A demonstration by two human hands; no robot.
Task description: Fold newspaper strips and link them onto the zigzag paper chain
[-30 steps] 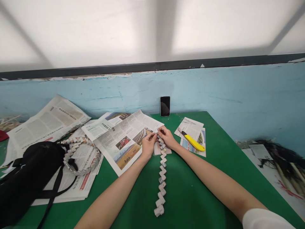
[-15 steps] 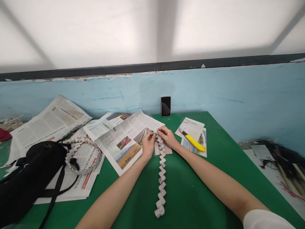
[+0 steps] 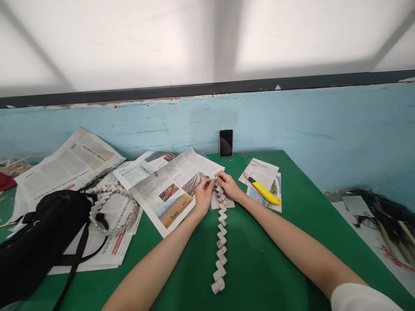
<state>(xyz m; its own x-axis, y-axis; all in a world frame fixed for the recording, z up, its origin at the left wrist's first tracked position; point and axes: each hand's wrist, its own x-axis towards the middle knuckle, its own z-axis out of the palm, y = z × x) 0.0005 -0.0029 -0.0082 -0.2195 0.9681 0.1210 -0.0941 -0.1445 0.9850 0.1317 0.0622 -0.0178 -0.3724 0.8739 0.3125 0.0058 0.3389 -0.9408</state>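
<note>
A zigzag chain of folded paper links (image 3: pixel 221 233) lies lengthwise on the green table, its far end raised between my hands. My left hand (image 3: pixel 204 193) pinches that far end from the left, fingertips closed. From the right, my right hand (image 3: pixel 228 183) pinches the same end, thumb and fingers together. The fingertips hide the last links. Under the chain near my hands is a small piece of paper (image 3: pixel 229 203). A large newspaper sheet (image 3: pixel 177 190) spreads out just left of my left hand.
A yellow utility knife (image 3: pixel 266 191) rests on cut newspaper pieces (image 3: pixel 259 170) at right. A phone (image 3: pixel 226 143) leans on the blue wall. At left are a black bag (image 3: pixel 52 233), a coiled paper chain (image 3: pixel 129 220) and more newspapers (image 3: pixel 71 160). The table's right edge slopes away.
Both hands stay pinched at the chain's far end, with only a slight shift of the fingers. The chain appears a little further right and higher in view.
</note>
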